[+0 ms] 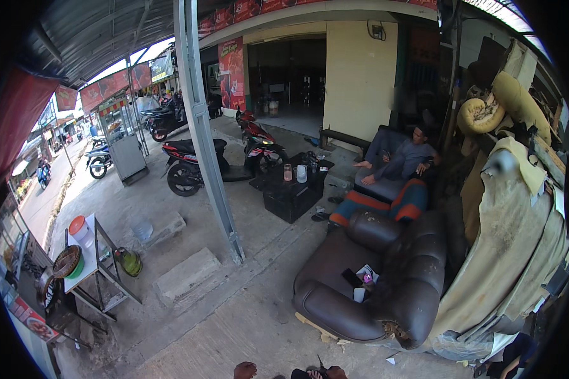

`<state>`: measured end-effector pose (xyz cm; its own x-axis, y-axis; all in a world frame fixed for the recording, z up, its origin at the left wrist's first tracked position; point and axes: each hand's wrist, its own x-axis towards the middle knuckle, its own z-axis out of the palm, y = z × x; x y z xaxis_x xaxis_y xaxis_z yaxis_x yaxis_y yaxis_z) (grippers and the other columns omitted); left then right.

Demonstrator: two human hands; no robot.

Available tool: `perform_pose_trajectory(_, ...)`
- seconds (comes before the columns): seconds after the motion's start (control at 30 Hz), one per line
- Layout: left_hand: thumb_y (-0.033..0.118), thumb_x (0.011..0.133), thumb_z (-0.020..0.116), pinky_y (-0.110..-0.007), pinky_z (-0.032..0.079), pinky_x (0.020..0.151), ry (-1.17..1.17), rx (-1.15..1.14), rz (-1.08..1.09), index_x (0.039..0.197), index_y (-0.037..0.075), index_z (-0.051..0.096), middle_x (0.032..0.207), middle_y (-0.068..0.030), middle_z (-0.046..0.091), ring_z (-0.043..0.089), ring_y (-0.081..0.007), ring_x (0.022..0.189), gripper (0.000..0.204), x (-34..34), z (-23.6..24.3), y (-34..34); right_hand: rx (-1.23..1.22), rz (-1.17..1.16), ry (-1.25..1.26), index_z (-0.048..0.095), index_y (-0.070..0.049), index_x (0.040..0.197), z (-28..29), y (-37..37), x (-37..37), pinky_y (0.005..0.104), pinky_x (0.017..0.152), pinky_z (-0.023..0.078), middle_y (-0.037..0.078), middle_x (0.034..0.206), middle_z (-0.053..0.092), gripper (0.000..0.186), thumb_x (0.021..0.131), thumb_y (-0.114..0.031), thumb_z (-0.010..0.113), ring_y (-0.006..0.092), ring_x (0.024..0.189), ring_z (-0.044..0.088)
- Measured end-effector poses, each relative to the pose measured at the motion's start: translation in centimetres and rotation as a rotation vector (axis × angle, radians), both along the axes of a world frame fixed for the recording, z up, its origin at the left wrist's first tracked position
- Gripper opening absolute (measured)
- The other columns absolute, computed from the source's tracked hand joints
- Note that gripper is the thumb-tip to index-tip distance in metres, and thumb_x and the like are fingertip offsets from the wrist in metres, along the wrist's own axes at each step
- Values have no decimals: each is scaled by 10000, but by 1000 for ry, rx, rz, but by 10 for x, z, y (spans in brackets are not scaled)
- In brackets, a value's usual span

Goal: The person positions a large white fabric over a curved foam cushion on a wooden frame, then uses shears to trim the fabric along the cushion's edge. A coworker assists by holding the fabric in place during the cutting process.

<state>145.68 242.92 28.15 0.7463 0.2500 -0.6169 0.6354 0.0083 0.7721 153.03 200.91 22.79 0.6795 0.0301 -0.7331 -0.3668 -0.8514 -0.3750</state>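
Observation:
At the lower edge my left hand (245, 370) shows only in part. Its fingers are curled, and what they hold, if anything, is hidden. Further right, my right hand (336, 372) is cut off by the same edge, its fingers bent. A thin, dark, pointed thing (320, 362) sticks up beside the right hand's fingers; its lower part is out of sight, so its kind is unclear. Between the hands lies a dark shape with pale stripes (306, 374), perhaps footwear. Nearest ahead stands a worn brown armchair (335, 268), carrying a white cup (359, 294) and a flat black item (351, 277).
A metal post (202, 120) rises ahead. At the left, a small white table (90, 252) bears a basket and a red-lidded tub; a green gas cylinder (130, 261) stands beside it. Beyond are a black low table (291, 196), a motorbike (199, 158) and a seated person (398, 155).

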Motion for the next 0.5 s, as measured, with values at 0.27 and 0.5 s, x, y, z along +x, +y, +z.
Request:
perform_pose_trajectory(0.27,418,945,682,-421,592,764,297,431,-566,1034,83,778,973,-131,782,759,-232,911,359,-61,17,45,-29,-39,184,781,9,1079,21,16,20,437,920,554,251,1134,750,990,664,-885,688,381,1097,716)
perform_pose_trajectory(0.5,341,939,670,-414,599,743,236,542,-1059,1009,59,776,981,-146,781,767,-239,880,309,-28,-5,102,-44,-384,-47,758,-39,720,106,4,14,416,630,480,110,656,679,713,829,-740,692,208,638,622)
